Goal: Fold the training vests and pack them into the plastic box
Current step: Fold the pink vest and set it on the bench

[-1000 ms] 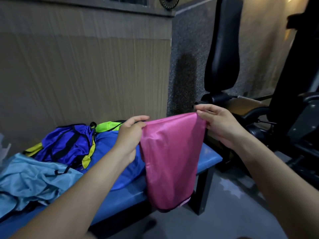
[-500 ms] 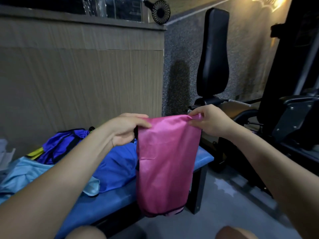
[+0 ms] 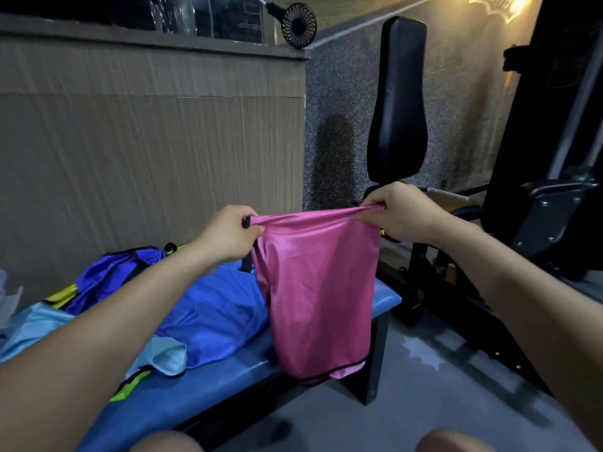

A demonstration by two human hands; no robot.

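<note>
While both hands hold it up mid-frame, the pink vest (image 3: 318, 295) hangs doubled, top edge stretched taut, hem w/ black trim dangling in front of the counter (image 3: 386, 296) end. Left hand (image 3: 230, 233), center-left: fingers curled, pinching the vest's left top corner. Right hand (image 3: 399, 212), center-right: fingers bunched round the right corner, fabric gathered in the grip. Only one view, head cam.

Lower left of frame: other vests lie loose on the counter, a blue vest (image 3: 212, 318) nearest, purple vest (image 3: 120, 275) & light-blue vest (image 3: 36, 327) behind, apparently not yet folded. Plastic box not in view.

Step in hand, I'd judge: next fold of the pink one. To do well: keep top edge level, corners matched, tension even so slippery fabric doesn't slide; lower onto a bare part of the counter, hem first, then fold over & smooth flat.
</note>
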